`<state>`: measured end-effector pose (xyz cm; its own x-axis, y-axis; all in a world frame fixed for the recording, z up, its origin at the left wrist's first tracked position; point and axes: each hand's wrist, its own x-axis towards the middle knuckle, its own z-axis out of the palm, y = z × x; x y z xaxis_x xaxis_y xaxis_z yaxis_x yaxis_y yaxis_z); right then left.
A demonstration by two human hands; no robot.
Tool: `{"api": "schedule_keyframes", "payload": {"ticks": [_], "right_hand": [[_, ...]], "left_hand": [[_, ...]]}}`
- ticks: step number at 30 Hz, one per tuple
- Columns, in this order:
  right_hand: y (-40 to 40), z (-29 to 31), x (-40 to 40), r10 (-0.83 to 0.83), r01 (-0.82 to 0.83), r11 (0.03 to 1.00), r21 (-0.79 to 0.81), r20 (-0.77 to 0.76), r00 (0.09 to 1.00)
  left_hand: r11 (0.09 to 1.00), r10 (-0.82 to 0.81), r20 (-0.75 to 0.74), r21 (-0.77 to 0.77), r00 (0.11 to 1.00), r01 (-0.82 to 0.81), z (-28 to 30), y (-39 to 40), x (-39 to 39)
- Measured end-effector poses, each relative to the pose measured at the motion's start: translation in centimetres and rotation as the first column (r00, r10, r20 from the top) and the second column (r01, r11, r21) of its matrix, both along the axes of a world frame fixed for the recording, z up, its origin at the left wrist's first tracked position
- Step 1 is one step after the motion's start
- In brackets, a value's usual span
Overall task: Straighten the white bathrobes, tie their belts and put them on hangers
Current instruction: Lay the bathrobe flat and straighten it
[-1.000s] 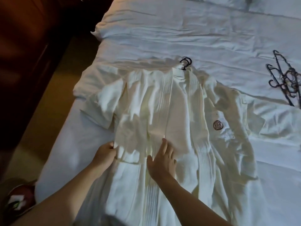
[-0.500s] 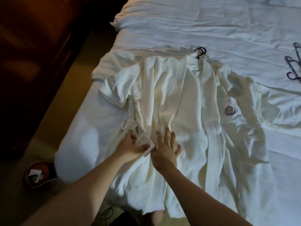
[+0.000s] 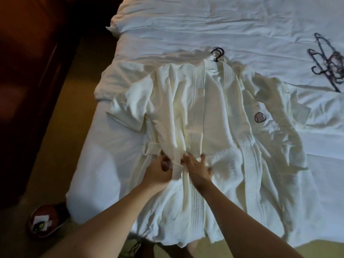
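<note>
White bathrobe (image 3: 210, 127): spread front-up across the bed (image 3: 186, 28), centre of frame, its hanger hook (image 3: 217, 54) at the collar. Belt (image 3: 175, 165): at the waist, lower centre. Left hand (image 3: 158, 172): fingers curled, pinching the belt. Right hand (image 3: 197, 168): just beside it, fingers spread flat on the robe. Spare hangers (image 3: 329, 66): upper right, on the bed.

Single view: head camera, wide-angle, looking forward and down from bed (image 3: 186, 30) foot-side edge; close over bathrobe (image 3: 204, 112), both forearms entering from bottom; floor (image 3: 61, 131) at left, hangers (image 3: 329, 66) at far right edge; no second view
</note>
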<state>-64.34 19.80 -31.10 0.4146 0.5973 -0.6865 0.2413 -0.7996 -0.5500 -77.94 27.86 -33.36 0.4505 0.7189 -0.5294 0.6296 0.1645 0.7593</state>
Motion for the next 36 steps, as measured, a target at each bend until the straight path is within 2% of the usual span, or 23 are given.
{"api": "schedule_keyframes", "payload": {"ticks": [3,5,6,8,10,13,15,17,19,21,22,24,25,26,28,29,30,31,32,33,36], "right_hand": [[0.7,0.6,-0.1,-0.01,0.01,1.0,0.001,-0.038,0.999],[1.2,0.4,0.0,-0.05,0.05,0.999,-0.018,-0.008,0.999],[1.4,0.1,0.2,-0.069,0.069,0.997,-0.031,0.006,0.998],[1.9,-0.2,-0.2,-0.047,0.05,0.997,-0.064,0.036,0.998],[2.2,-0.5,-0.8,-0.05,0.055,0.994,-0.099,0.051,0.997],[2.3,0.0,-2.0,-0.099,0.107,0.988,-0.109,0.077,0.992],[2.0,0.1,-2.4,-0.029,0.034,0.994,-0.105,0.053,0.998],[1.8,-0.3,-2.8,0.063,-0.059,0.991,-0.116,0.034,0.997],[1.8,-0.9,-2.7,0.134,-0.125,0.984,-0.124,0.07,0.988],[1.9,-0.5,-2.7,0.141,-0.128,0.98,-0.155,0.072,0.987],[1.9,-0.2,-2.7,0.127,-0.114,0.979,-0.168,0.065,0.99],[2.2,0.1,-2.7,0.136,-0.119,0.975,-0.186,0.08,0.987],[2.2,0.0,-2.8,0.145,-0.125,0.972,-0.197,0.089,0.985],[2.4,-0.4,-2.9,0.155,-0.133,0.969,-0.208,0.095,0.983],[2.2,-1.0,-3.4,0.145,-0.118,0.971,-0.207,0.121,0.982],[1.9,-1.4,-3.8,0.13,-0.1,0.978,-0.182,0.159,0.979],[1.6,-1.6,-4.2,0.112,-0.081,0.986,-0.148,0.212,0.971],[1.2,-1.7,-4.9,0.093,-0.064,0.991,-0.114,0.271,0.958],[1.0,-1.8,-5.5,0.066,-0.044,0.996,-0.075,0.328,0.942],[0.8,-1.8,-6.3,0.051,-0.037,0.998,-0.043,0.368,0.928],[0.8,-1.8,-8.2,0.09,-0.089,0.996,-0.02,0.372,0.924]], "left_hand": [[0.954,-0.236,-0.019,0.183,0.972,0.236,0.2,0.9,0.0],[0.956,-0.19,-0.047,0.217,0.981,0.195,0.0,1.4,-0.2],[0.973,-0.074,-0.065,0.212,0.995,0.086,-0.2,1.6,-0.4],[0.984,0.152,-0.196,0.125,0.969,-0.129,-0.8,2.0,-1.1],[0.993,0.109,-0.298,-0.006,0.948,-0.116,-2.2,2.1,-1.5],[0.989,0.009,-0.227,-0.141,0.974,-0.042,-2.5,2.5,-1.2],[0.983,0.004,-0.136,-0.183,0.991,-0.03,-1.6,2.8,-0.9],[0.987,0.004,-0.12,-0.16,0.993,-0.023,-0.6,3.7,-0.8],[0.996,-0.037,-0.157,-0.081,0.987,0.024,0.1,5.5,-1.2],[0.982,-0.156,-0.21,0.069,0.965,0.173,0.6,7.8,-2.4],[0.932,-0.245,-0.241,0.207,0.939,0.297,0.9,9.1,-3.2],[0.734,-0.405,-0.278,0.469,0.871,0.491,0.8,11.4,-4.9],[0.66,-0.438,-0.275,0.547,0.856,0.514,0.8,12.1,-5.6],[0.663,-0.408,-0.27,0.569,0.872,0.486,0.3,12.5,-6.2],[0.871,-0.113,-0.248,0.442,0.962,0.216,-0.6,12.0,-7.2],[0.966,0.065,-0.293,0.257,0.954,0.013,-1.0,11.0,-7.7],[0.98,0.184,-0.344,-0.004,0.921,-0.197,-1.2,9.9,-8.0],[0.901,0.206,-0.37,-0.288,0.906,-0.323,-1.4,8.4,-8.3],[0.803,0.17,-0.347,-0.494,0.922,-0.334,-1.1,7.0,-8.3],[0.766,0.113,-0.312,-0.578,0.943,-0.283,-1.1,5.8,-8.5],[0.849,0.096,-0.254,-0.484,0.962,-0.213,-0.7,4.3,-8.5]]}}
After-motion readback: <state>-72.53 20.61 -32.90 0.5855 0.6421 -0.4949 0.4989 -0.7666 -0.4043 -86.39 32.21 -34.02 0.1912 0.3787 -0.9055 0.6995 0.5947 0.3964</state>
